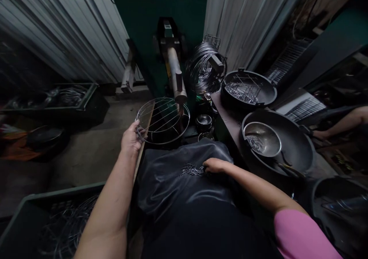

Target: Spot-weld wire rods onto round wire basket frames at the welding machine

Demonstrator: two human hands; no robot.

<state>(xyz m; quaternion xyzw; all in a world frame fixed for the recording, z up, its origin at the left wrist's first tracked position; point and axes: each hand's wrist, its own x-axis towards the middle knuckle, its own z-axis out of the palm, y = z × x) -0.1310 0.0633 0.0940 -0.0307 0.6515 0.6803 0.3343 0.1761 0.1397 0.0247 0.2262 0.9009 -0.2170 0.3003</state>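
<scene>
Hands are well apart in the head view. The left hand (132, 138) grips the near-left rim of a round wire rack (163, 125), thumb on top and fingers curled beneath. This rack is held out roughly level in front of a green machine (135, 17), its right side by the lower end of the machine's thick cylindrical arm (174, 69); whether they touch cannot be told. The right hand (214, 165) is down at a small heap of short wire pieces (192, 169) lying on a dark apron (166, 178) over the lap. Its fingertips meet the heap's right edge, but whether they pinch a piece cannot be made out.

Right of the machine's arm sits a coil of wire (198, 79). On the surface (228, 117) at the right stands a black pan (268, 92) with wire parts inside. Nearer is a larger pan (299, 144) holding a steel bowl (273, 138), with more short wires in the bowl. Another person's hand (322, 135) is near that pan's right edge. At the lower left, a green crate (28, 209) contains bent wire.
</scene>
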